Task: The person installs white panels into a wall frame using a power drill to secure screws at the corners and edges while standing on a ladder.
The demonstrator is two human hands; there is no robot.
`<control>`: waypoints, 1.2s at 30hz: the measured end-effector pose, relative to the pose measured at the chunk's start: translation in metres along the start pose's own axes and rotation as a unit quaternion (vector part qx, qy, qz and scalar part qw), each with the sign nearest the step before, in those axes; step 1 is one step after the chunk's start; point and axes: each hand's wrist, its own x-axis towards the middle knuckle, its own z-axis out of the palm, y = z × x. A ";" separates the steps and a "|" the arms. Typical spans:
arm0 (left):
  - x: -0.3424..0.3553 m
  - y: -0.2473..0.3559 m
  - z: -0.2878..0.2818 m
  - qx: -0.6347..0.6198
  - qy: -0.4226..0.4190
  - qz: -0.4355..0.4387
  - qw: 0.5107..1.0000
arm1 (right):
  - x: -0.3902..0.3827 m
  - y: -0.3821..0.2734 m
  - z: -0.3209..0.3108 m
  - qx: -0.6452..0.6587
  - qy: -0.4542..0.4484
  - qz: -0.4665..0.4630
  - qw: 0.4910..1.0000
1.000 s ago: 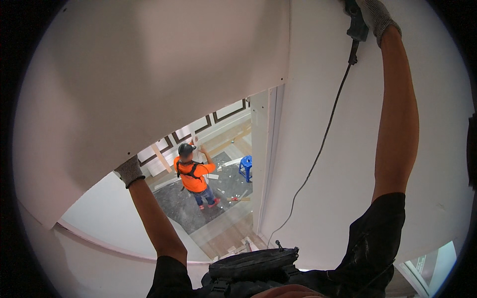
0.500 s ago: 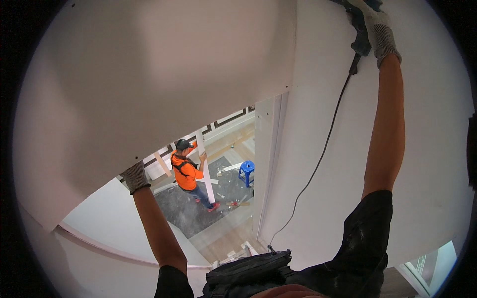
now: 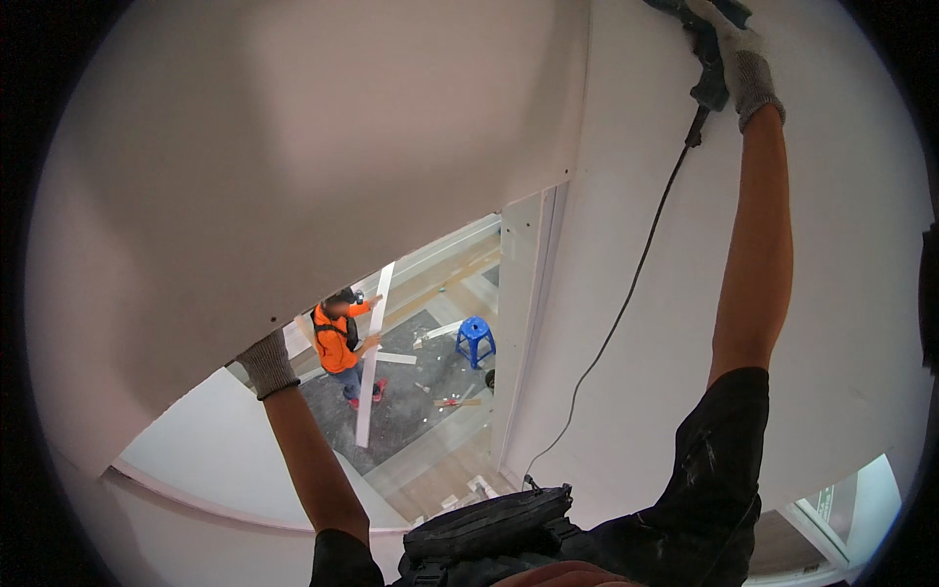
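Right fingers (image 3: pixel 708 14) (gloved) grip a corded tool (image 3: pixel 712 90).

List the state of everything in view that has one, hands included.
left hand: gloved, at the lower edge of the panel, fingers hidden
right hand: gloved, closed on the tool
tool: partly out of frame; on or off, can't tell
cord: slack, curving
stool: upright
strip: held, slightly tilted
worker: standing, holding the strip

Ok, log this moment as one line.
left gloved hand: at broad off-white panel, lower edge | right gloved hand: holding dark corded power tool | orange-shirted co-worker: holding long pale strip
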 end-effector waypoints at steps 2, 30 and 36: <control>0.000 0.005 0.002 0.003 0.035 0.014 0.999 | 0.004 0.007 0.006 -0.048 0.013 0.015 0.999; -0.051 0.106 -0.089 -0.902 -0.136 -0.387 0.132 | -0.235 -0.035 -0.020 0.260 -0.070 -0.054 0.962; -0.124 0.131 -0.141 -0.869 -0.292 -0.296 0.269 | -0.427 -0.026 -0.012 0.405 -0.119 0.066 0.904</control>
